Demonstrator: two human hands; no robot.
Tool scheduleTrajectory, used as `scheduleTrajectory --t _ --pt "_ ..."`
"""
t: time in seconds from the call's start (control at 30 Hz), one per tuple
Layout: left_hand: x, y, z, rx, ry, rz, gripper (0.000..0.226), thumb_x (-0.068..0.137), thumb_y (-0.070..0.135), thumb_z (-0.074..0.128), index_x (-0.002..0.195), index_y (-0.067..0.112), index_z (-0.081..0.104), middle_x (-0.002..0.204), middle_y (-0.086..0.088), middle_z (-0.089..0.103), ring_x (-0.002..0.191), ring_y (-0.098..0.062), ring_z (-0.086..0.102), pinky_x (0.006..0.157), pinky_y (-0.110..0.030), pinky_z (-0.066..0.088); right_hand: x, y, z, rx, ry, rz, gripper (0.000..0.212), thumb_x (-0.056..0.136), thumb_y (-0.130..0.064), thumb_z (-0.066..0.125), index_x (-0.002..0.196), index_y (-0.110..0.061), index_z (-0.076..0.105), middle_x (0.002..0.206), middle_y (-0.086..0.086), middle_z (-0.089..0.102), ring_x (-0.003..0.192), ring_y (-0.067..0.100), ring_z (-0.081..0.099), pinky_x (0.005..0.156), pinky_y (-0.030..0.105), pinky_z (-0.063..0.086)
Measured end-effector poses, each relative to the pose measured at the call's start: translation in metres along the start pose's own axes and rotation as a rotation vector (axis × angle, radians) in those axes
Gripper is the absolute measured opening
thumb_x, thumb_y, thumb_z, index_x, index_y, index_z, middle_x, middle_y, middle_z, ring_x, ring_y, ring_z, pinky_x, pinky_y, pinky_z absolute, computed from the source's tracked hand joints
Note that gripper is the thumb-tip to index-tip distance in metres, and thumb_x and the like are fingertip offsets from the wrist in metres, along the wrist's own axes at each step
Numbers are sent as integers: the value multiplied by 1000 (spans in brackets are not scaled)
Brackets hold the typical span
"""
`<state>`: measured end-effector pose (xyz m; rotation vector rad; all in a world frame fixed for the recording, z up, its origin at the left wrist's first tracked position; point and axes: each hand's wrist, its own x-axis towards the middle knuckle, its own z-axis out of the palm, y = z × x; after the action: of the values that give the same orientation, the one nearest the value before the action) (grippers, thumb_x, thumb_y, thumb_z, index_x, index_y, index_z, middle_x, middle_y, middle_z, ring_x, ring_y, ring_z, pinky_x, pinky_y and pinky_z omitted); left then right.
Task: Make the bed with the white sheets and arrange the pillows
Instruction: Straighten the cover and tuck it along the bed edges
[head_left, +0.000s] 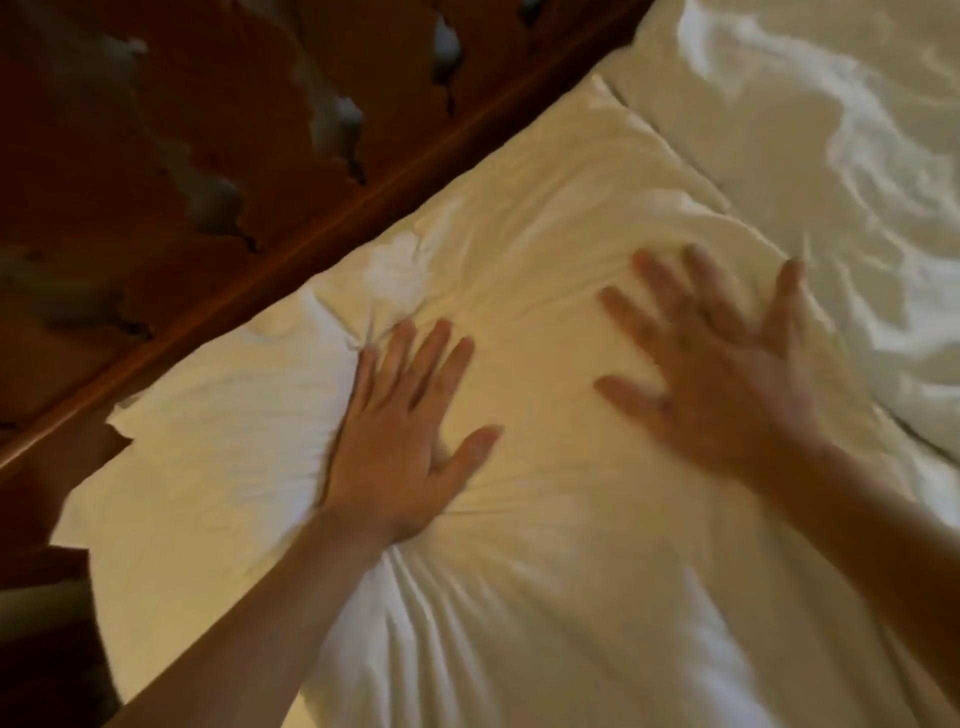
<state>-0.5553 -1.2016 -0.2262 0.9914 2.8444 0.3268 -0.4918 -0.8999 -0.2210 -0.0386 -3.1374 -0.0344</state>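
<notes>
"So, left to right from where we stand: what does the bed show?"

"At ten o'clock, the carved wooden headboard (322, 228), running diagonally. Against its lower rail lies the white pillow (524, 249), filling the centre of the view. At eight o'clock of centre, the left hand (400, 436): fingers straight and spread, palm flat on the pillow, grasping nothing. Creases radiate from under the heel of the palm. At three o'clock, the right hand (727, 395): blurred, fingers splayed and released, over or on the pillow's right half. Contact cannot be confirmed."

"And beyond the right hand?"

"At one to two o'clock, more white bedding (810, 135), rumpled, butting against the pillow's far edge. Whether it is a second pillow or loose sheet, I cannot tell."

"Progress, then?"

"My reading: a late stage for this pillow. It is cased, set at the head, and apparently being patted or smoothed; its wrinkles are not yet out. Left to do, judging from here: flatten that cover and tidy the bedding at two o'clock. Everything toward the foot lies outside the view, so the sheets there can't be judged."
</notes>
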Motion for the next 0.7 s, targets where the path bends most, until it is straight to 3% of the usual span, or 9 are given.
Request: scheduleTrajectory --t 0.07,0.17,0.33,0.47,0.53,0.6,0.67,0.7 --pt "7 0 10 14 25 31 74 101 65 32 163 30 10 171 8 -2 157 -19 -11 126 -53 0 -3 46 12 -11 -62 135 74 94 -79 10 160 -46 0 170 -8 -7 157 26 -5 115 75 -5" --pt "14 3 17 54 31 42 74 101 65 30 163 28 13 171 6 0 157 -21 -8 126 -53 0 0 55 38 15 -138 155 76 93 -80 7 160 -44 -2 171 -7 -5 156 30 -4 114 76 7" --pt "17 4 10 66 18 28 76 99 70 22 162 29 13 171 7 1 157 -20 -8 126 -50 -3 3 36 32 125 -77 253 73 94 -78 8 159 -45 -3 171 -4 -4 157 28 -7 118 70 -2" --pt "19 10 -5 69 -15 -18 81 91 75 25 160 33 22 169 8 13 157 -19 4 125 -48 2 -52 22 15 301 62 416 65 103 -61 17 162 -35 7 171 5 6 157 28 1 121 59 -7" --pt "26 27 -21 -3 65 -77 79 81 66 41 149 25 46 159 -1 40 148 -24 30 121 -51 16 -101 13 21 362 183 565 60 106 -45 26 162 -24 20 167 6 24 155 29 17 125 58 5" --pt "38 57 -39 -105 268 -114 62 77 43 55 131 15 60 135 -11 61 128 -31 48 110 -49 31 -149 2 31 390 293 691 56 104 -33 32 158 -17 32 160 5 39 151 29 30 124 58 17" --pt "56 101 -45 -124 375 47 47 80 24 56 126 13 62 123 -11 67 118 -34 54 101 -46 37 -191 -3 39 348 328 765 52 105 -29 36 156 -16 36 156 6 45 149 28 35 123 57 18" --pt "68 126 -42 -124 353 182 42 84 20 55 126 13 62 120 -10 69 114 -34 57 100 -45 37 -209 -4 41 315 342 795 51 106 -28 38 155 -16 37 154 7 47 147 28 38 123 58 19"
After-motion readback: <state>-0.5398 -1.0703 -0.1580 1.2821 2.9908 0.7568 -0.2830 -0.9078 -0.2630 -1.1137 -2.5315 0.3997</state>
